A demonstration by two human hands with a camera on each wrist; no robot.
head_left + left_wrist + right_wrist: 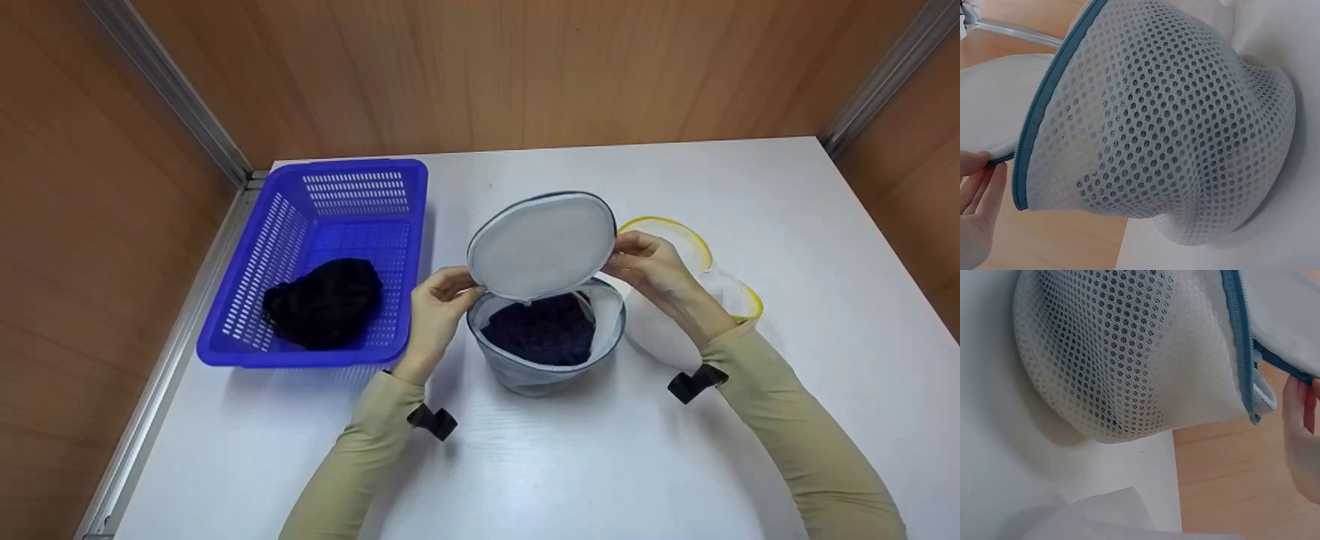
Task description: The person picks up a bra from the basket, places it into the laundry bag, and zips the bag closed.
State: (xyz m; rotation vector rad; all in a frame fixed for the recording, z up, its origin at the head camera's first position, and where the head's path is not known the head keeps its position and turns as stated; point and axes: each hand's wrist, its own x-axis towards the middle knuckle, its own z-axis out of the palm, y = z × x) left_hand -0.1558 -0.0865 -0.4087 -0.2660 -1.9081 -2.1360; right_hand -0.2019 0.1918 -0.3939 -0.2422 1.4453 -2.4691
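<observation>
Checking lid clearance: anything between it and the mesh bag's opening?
Nothing visible. Left hand and right hand hold the lid raised; the dark cloth lies inside the mesh bag, apparently not poking out.

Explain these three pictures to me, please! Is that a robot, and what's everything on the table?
No robot here: they're a person's bare hands. The big picture comes from a camera on the head, looking forward and down. The other two come from cameras on the left and right wrists, so the bag looks huge in them.

The left hand and right hand each pinch an edge of the bag's lid, holding it up. You can see dark cloth inside.

On the white table, left of the bag, is a blue basket holding something black and soft. Right of it, partly behind the right arm, is a white thing with yellow edges.
</observation>
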